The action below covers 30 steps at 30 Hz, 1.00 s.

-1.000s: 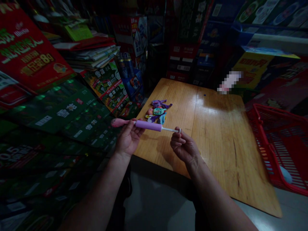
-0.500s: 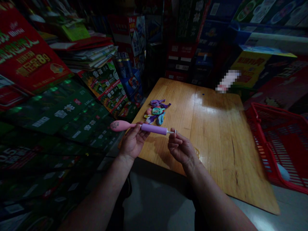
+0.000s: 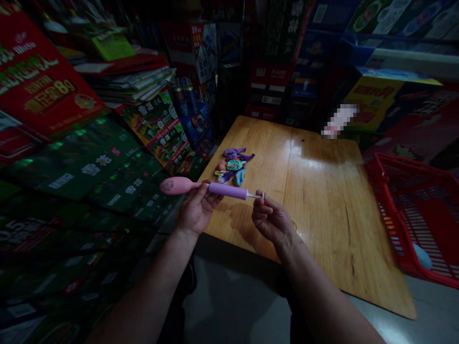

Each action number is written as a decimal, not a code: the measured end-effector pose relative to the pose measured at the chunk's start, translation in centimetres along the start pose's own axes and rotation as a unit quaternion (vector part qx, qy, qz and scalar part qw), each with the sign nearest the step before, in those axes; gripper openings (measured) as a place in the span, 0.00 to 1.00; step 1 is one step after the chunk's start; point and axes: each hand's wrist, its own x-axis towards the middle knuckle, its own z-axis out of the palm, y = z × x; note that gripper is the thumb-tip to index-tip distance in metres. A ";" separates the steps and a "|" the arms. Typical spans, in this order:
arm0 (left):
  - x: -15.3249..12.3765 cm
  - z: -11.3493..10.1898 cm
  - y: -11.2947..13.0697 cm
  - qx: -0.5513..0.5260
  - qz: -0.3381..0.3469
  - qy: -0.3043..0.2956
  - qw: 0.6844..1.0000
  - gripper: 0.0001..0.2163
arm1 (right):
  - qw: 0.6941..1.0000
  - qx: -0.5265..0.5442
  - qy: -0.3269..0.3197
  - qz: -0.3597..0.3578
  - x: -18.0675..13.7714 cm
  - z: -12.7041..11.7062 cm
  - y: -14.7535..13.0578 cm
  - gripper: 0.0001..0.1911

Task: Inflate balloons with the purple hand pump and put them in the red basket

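A purple hand balloon pump (image 3: 228, 190) is held level above the near side of the wooden table (image 3: 322, 191). A pink balloon (image 3: 175, 186), partly filled and printed with a dark pattern, sits on the pump's left end. My left hand (image 3: 196, 208) is closed around that end, where the balloon's neck meets the pump. My right hand (image 3: 270, 215) pinches the white handle (image 3: 262, 195) at the other end, with a short length of the white rod showing. Behind the pump lies a small pile of limp balloons (image 3: 234, 165) in purple, teal and blue.
A red plastic basket (image 3: 394, 215) stands at the table's right, with a pale round object (image 3: 422, 256) inside. Stacked green cartons (image 3: 96, 167) crowd the left side. A yellow band (image 3: 294, 225) lies partly hidden behind my right wrist. More boxes line the back.
The pump and balloon have shifted slightly left. My right hand has moved a little right, so more of the rod shows. The balloon looks slightly fuller.
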 end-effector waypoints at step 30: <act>-0.7 -0.1 0.6 0.012 -0.001 -0.014 1.000 0.09 | 1.000 -0.001 0.014 -0.003 0.5 -0.6 1.3 0.07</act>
